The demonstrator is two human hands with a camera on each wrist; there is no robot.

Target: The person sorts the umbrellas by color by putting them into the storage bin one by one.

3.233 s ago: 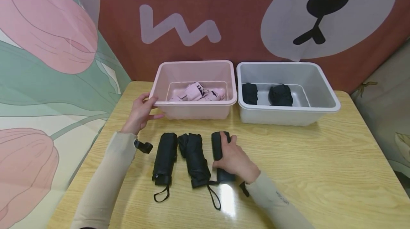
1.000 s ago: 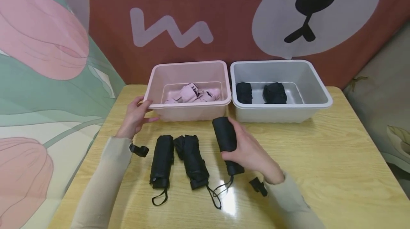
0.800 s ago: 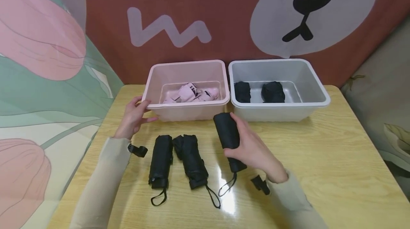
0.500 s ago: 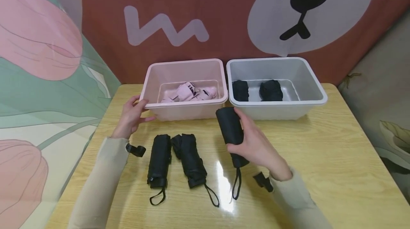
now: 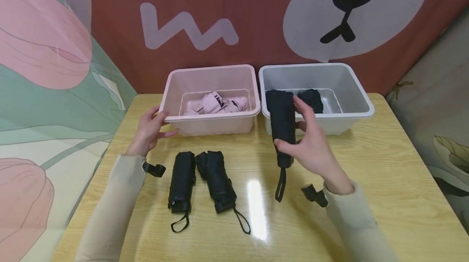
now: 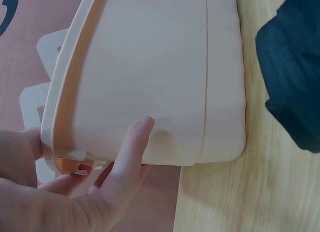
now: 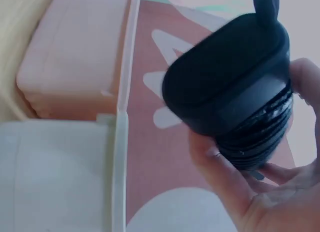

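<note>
My right hand [image 5: 315, 148] grips a black folding umbrella [image 5: 283, 121], raised over the front rim of the light grey bin [image 5: 338, 123]. Its wrist strap hangs down; the right wrist view shows the flat end of the umbrella's handle [image 7: 225, 67]. With thumb and fingers my left hand [image 5: 148, 131] holds the front left corner of the pink bin [image 5: 209, 126]. On the table, two more black folding umbrellas lie side by side, the left one [image 5: 182, 180] straight and the right one [image 5: 220, 184] slanted, straps toward me.
Pink bundled items [image 5: 212, 102] with black marks lie inside the pink bin. A black bundle [image 5: 311, 100] lies in the grey bin; the held umbrella hides the bin's left part. Both bins stand side by side at the back of the wooden table [image 5: 384, 180], before a printed cloth.
My right hand took the rightmost umbrella off the table, lifted it and brought it forward and right to the grey bin. The left hand keeps its place on the pink bin.
</note>
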